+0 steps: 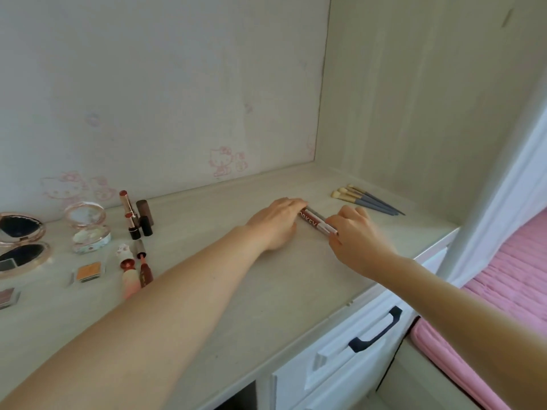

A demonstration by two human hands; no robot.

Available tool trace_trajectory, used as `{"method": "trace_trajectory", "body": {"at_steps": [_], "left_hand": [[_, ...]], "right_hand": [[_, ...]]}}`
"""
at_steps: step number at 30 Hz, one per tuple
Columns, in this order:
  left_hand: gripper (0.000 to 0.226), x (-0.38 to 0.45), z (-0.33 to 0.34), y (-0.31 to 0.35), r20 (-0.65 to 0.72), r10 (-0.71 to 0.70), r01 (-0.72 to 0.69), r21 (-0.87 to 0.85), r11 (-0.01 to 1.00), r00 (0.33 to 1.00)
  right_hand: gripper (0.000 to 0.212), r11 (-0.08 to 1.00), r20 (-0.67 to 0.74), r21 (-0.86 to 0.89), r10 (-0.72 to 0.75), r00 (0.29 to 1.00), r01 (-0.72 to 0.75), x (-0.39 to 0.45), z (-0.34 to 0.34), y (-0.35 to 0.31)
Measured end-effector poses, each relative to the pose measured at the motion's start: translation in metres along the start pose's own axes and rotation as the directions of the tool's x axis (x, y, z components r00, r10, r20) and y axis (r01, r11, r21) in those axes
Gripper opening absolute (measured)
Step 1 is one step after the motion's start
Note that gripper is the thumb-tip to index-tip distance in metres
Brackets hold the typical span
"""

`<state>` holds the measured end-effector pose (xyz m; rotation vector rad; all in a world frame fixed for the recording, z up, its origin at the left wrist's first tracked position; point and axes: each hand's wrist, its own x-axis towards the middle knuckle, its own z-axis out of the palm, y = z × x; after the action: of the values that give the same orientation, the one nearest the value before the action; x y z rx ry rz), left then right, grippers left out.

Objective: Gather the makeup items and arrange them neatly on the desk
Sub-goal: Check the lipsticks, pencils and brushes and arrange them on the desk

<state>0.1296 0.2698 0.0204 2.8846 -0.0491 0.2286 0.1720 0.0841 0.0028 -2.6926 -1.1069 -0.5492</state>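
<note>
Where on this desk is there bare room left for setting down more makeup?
Bare desk lies between the lip tubes and both hands' pencils, reaching the front edge. The left end around the compacts is crowded; brushes fill the right back corner.

Soft, even daylight, faint shadows, slightly hazy focus, wide-angle bending at edges.
</note>
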Motion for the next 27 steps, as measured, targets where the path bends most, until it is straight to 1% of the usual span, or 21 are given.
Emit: {"method": "trace_trajectory", "body": {"at_steps": [2,4,7,9,13,18,20,23,25,27], "left_hand": [[0.065,0.006,0.001,-0.003,0.05,0.034,-0.035,0.026,0.999,0.998],[0.07,0.008,0.002,-0.007,0.072,0.062,-0.065,0.032,0.997,0.995],[0.067,0.008,0.004,-0.013,0.015,0.114,-0.115,0.028,0.993,0.993],[0.065,0.007,0.004,-0.018,-0.027,0.141,-0.139,0.061,0.988,0.99],[0.051,0.004,0.004,-0.021,-0.051,0.168,-0.161,0.113,0.98,0.985],[0.037,-0.003,-0.001,-0.016,-0.035,0.147,-0.146,0.025,0.989,0.988],[0.027,-0.011,-0.004,-0.014,-0.037,0.147,-0.147,0.015,0.989,0.988],[0.011,-0.027,-0.013,-0.009,-0.069,0.229,-0.221,0.104,0.97,0.971],[0.009,-0.04,-0.024,-0.007,-0.133,0.295,-0.279,0.13,0.951,0.946],[0.012,-0.053,-0.038,-0.008,-0.197,0.326,-0.305,0.128,0.944,0.925]], "right_hand": [[0.031,0.999,0.005,-0.036,-0.017,1.0,0.017,0.002,0.003,-0.002],[0.03,0.999,-0.002,-0.027,-0.021,1.0,0.021,0.003,0.004,-0.004],[0.029,0.999,-0.04,-0.009,-0.05,0.998,0.05,0.003,0.006,-0.007],[0.031,0.999,-0.044,0.004,-0.036,0.998,0.036,0.003,0.007,-0.01],[0.032,1.0,-0.026,0.002,0.011,1.0,-0.011,0.005,0.009,-0.015],[0.021,0.996,-0.027,0.064,0.058,0.998,-0.056,0.007,0.002,-0.025],[0.018,0.991,-0.022,0.115,0.064,0.998,-0.061,0.006,-0.003,-0.03],[0.016,0.987,-0.054,0.162,0.034,0.998,-0.025,0.0,-0.014,-0.04],[0.015,0.981,-0.108,0.193,0.018,0.994,0.003,-0.005,-0.024,-0.044],[0.014,0.964,-0.119,0.264,0.036,0.992,-0.003,-0.008,-0.036,-0.049]]}}
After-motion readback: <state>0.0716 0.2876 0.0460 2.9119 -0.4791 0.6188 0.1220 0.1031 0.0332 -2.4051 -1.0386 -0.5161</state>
